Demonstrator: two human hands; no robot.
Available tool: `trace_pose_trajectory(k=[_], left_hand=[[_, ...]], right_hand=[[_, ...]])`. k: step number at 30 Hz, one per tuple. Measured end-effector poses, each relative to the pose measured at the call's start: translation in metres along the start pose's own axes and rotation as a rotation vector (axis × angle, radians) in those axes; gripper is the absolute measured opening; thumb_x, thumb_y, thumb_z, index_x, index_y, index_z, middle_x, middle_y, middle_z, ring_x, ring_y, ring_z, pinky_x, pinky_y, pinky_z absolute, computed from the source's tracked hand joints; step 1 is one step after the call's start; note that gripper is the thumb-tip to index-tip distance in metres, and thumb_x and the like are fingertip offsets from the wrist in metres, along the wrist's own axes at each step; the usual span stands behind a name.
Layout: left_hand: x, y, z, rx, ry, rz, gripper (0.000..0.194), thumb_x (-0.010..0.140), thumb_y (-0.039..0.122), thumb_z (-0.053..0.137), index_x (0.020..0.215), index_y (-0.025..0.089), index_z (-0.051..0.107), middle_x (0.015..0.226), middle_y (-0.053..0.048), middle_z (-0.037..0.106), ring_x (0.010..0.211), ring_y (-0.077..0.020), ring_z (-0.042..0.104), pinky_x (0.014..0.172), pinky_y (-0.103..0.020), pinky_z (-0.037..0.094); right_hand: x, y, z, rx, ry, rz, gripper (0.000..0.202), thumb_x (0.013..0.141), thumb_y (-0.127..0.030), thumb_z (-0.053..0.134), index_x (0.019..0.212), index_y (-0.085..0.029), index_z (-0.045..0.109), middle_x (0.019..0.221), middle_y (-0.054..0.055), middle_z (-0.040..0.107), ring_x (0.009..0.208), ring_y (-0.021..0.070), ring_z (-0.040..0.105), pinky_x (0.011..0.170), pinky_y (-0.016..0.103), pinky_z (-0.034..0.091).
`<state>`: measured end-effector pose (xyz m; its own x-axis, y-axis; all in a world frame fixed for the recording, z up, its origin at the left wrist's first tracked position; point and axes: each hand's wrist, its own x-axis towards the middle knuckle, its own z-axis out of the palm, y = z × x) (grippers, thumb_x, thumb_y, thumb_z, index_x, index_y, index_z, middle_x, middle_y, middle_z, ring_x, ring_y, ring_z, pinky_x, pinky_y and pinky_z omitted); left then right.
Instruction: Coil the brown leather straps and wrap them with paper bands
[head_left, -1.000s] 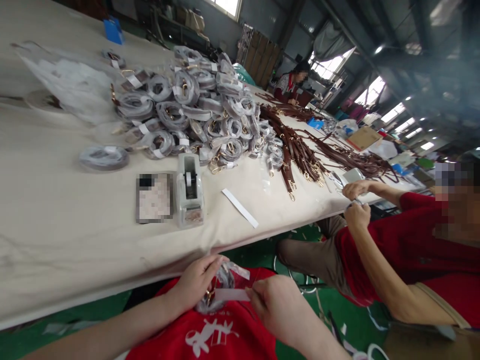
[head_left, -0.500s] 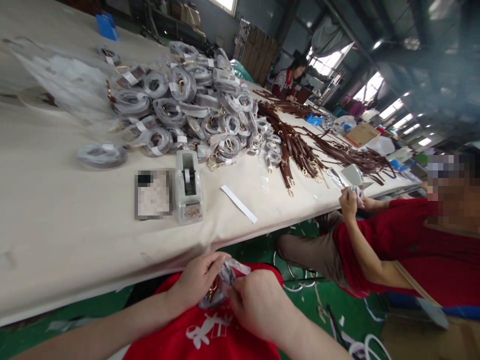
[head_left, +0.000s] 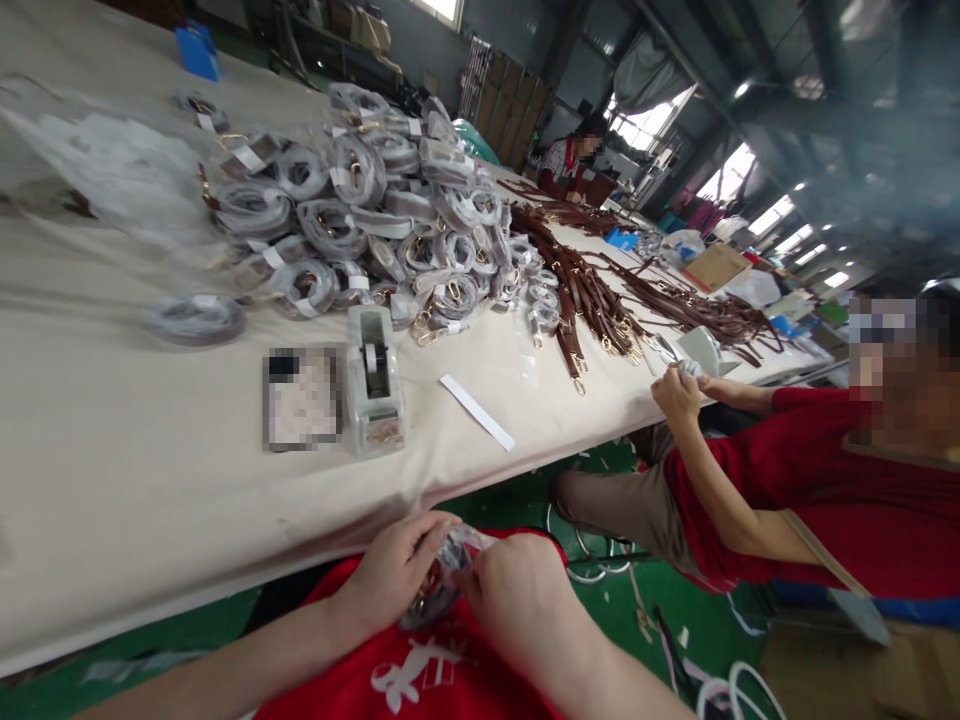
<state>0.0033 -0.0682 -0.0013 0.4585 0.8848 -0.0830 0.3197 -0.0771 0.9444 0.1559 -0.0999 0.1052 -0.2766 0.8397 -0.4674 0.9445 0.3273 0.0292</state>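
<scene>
Flanking the tape dispenser (head_left: 373, 378), a paper strip (head_left: 477, 412) and wrapped coils (head_left: 360, 215).

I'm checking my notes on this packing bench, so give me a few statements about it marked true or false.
1. Both hands, the left hand and the right hand, hold one plastic-wrapped strap bundle over the lap. True.
2. The tape dispenser stands on the green floor. False: it stands on the table.
3. A white paper strip lies on the table right of the dispenser. True.
4. The loose brown straps lie left of the pile of wrapped bundles. False: they lie to its right.
5. The co-worker's sleeve is blue. False: it is red.
</scene>
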Motion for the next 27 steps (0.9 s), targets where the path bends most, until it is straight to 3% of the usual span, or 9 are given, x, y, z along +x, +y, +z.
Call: trace_pose_trajectory(k=[7, 12, 19, 27], left_hand=[[0.0, 0.002, -0.001, -0.001, -0.028, -0.008, 0.034, 0.097, 0.038, 0.042, 0.106, 0.023, 0.072, 0.106, -0.004, 0.078, 0.1, -0.0226, 0.07, 0.091, -0.031, 0.054], [-0.002, 0.001, -0.001, 0.071, 0.023, -0.029, 0.036, 0.097, 0.039, 0.041, 0.105, 0.021, 0.071, 0.107, -0.007, 0.077, 0.102, -0.0247, 0.07, 0.093, -0.035, 0.053], [-0.001, 0.003, -0.001, 0.063, 0.028, -0.033, 0.036, 0.097, 0.039, 0.039, 0.105, 0.022, 0.07, 0.107, -0.006, 0.077, 0.101, -0.0241, 0.07, 0.094, -0.035, 0.054], [-0.002, 0.012, -0.002, 0.1, -0.012, 0.053, 0.036, 0.099, 0.037, 0.038, 0.109, 0.023, 0.07, 0.111, -0.005, 0.075, 0.106, -0.0234, 0.068, 0.096, -0.035, 0.052]], right_hand=[[0.02, -0.009, 0.003, 0.036, 0.032, -0.054, 0.018, 0.087, -0.016, 0.055, 0.082, -0.014, 0.073, 0.075, 0.014, 0.076, 0.067, 0.0269, 0.075, 0.05, 0.028, 0.048], [0.005, -0.003, -0.001, 0.038, -0.009, -0.015, 0.018, 0.087, -0.022, 0.057, 0.083, -0.015, 0.073, 0.077, 0.015, 0.077, 0.069, 0.0272, 0.075, 0.053, 0.027, 0.05], [-0.012, -0.004, -0.004, 0.004, -0.124, -0.054, 0.016, 0.081, -0.01, 0.058, 0.085, -0.016, 0.072, 0.078, 0.013, 0.077, 0.068, 0.027, 0.075, 0.05, 0.027, 0.05], [0.011, -0.012, -0.008, 0.079, -0.022, -0.053, 0.014, 0.082, -0.014, 0.059, 0.086, -0.015, 0.072, 0.079, 0.014, 0.076, 0.071, 0.0271, 0.074, 0.053, 0.028, 0.05]])
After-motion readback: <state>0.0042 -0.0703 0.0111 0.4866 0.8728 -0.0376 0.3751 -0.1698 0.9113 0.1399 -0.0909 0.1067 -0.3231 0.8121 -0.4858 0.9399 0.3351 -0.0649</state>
